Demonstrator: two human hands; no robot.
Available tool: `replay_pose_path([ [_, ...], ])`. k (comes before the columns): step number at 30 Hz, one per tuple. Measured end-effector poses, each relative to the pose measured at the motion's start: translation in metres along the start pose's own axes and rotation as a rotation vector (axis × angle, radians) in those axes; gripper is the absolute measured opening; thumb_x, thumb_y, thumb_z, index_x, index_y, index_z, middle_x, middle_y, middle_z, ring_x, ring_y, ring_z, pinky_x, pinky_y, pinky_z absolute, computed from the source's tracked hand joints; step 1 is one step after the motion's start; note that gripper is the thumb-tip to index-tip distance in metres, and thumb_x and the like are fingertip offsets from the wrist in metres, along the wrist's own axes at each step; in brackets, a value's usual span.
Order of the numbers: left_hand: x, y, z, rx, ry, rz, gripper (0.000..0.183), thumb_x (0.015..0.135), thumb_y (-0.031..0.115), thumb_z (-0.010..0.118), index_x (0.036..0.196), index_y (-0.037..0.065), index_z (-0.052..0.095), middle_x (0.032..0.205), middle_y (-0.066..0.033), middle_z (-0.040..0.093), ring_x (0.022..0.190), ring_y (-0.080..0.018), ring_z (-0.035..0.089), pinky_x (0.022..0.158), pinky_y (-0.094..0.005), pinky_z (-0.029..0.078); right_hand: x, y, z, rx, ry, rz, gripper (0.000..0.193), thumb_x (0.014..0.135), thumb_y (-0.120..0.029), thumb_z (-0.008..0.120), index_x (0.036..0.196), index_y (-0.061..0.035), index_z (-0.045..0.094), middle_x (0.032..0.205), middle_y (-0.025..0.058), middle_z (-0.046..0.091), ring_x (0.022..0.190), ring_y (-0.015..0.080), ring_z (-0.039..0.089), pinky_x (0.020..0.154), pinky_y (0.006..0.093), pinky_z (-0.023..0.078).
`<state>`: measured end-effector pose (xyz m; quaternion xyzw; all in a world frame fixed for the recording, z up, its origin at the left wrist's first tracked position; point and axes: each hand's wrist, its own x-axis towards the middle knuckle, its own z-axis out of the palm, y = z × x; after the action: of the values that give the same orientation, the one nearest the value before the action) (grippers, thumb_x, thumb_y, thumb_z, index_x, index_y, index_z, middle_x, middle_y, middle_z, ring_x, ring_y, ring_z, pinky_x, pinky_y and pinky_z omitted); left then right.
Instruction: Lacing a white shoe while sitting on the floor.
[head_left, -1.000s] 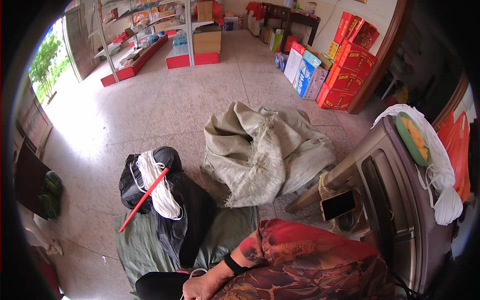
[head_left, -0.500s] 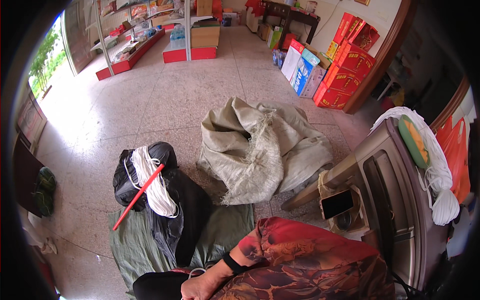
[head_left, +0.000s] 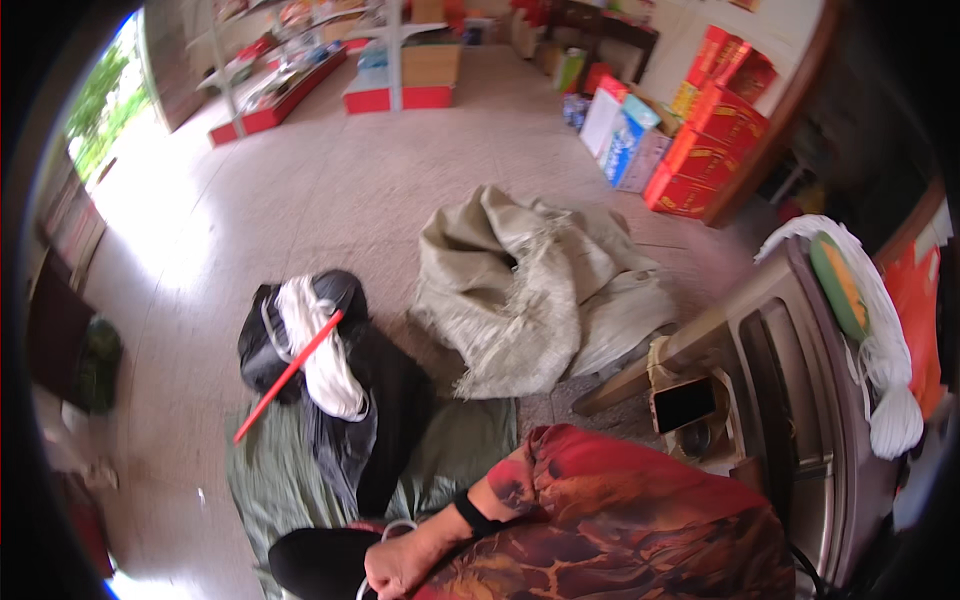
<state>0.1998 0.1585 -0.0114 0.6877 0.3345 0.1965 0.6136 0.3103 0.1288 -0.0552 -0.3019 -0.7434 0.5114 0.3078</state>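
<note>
My right hand reaches in at the lower edge, its fingers curled closed on a thin white cord that loops beside the wrist. A black band circles that wrist, and a red patterned sleeve covers the arm. What lies under the hand is partly cut off. Next to it is a rounded black thing, perhaps a shoe or knee. My left hand is out of view. Ahead, a hank of white cord and a red stick lie on a black plastic bag, over a green woven sheet.
A crumpled beige woven sack lies on the floor. To the right, a wooden chair carries more white cord; a phone lies in a small box beside it. Red cartons and shelves stand farther back.
The whole view has shifted slightly, moving the scene a little right and up. My right hand stays closed low in the picture, and the bag, stick and sack keep their places.
</note>
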Motion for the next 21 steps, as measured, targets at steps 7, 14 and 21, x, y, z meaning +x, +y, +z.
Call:
replay_pose_path([
  [7, -0.161, -0.045, -0.136, 0.288, 0.663, -0.121, 0.008, 0.08, 0.0, 0.062, 0.086, 0.002, 0.058, 0.078, 0.0008, 0.055, 0.071, -0.0063, 0.051, 0.062, -0.0208, 0.042, -0.004, -0.014, -0.01, 0.008, -0.084, 0.286, 0.036, 0.089, -0.035, 0.061, 0.072, -0.0038, 0.065, 0.064, 0.0151, 0.059, 0.057, 0.0233, 0.058, 0.057, 0.0364, 0.045],
  [14, -0.171, -0.007, -0.138, 0.256, 0.773, -0.347, 0.017, 0.097, 0.018, 0.055, 0.093, 0.002, 0.061, 0.071, 0.0042, 0.057, 0.06, -0.0023, 0.042, 0.053, -0.0195, 0.032, 0.032, -0.064, 0.016, -0.111, -0.174, 0.08, 0.019, 0.089, -0.018, 0.062, 0.079, -0.0016, 0.063, 0.069, 0.0154, 0.06, 0.063, 0.0264, 0.06, 0.058, 0.0372, 0.045],
  [21, -0.177, -0.036, -0.131, 0.129, 0.596, -0.213, 0.025, 0.079, 0.019, 0.076, 0.086, -0.003, 0.068, 0.066, 0.001, 0.056, 0.064, -0.0051, 0.047, 0.055, -0.0253, 0.04, 0.066, -0.072, 0.076, -0.351, -0.072, -0.226, 0.022, 0.085, -0.011, 0.061, 0.102, 0.0023, 0.057, 0.086, 0.0197, 0.062, 0.081, 0.0359, 0.064, 0.07, 0.0426, 0.051],
])
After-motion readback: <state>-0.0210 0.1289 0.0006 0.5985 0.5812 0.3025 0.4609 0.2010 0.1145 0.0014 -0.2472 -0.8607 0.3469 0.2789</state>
